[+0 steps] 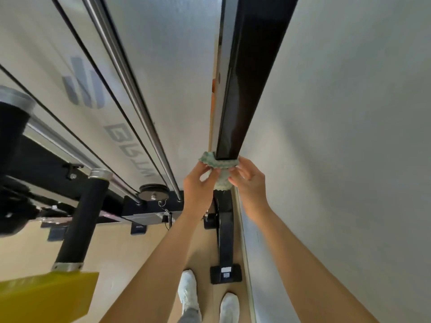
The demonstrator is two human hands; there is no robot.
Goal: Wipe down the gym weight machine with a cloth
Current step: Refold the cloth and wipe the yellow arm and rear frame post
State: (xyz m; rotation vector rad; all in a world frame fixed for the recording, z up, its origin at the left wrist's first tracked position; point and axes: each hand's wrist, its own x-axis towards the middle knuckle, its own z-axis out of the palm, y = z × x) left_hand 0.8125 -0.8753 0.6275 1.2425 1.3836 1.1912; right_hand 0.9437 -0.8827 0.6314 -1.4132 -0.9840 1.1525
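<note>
left hand [198, 183] and right hand [249, 180] fingers pinching green cloth [220, 170] around black post [245, 89]

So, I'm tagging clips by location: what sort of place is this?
Likely a gym: a cable weight machine with a pulley, chrome guide rods and padded rollers.

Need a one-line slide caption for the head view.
Left hand and right hand hold a green cloth around the machine's black post.
</note>
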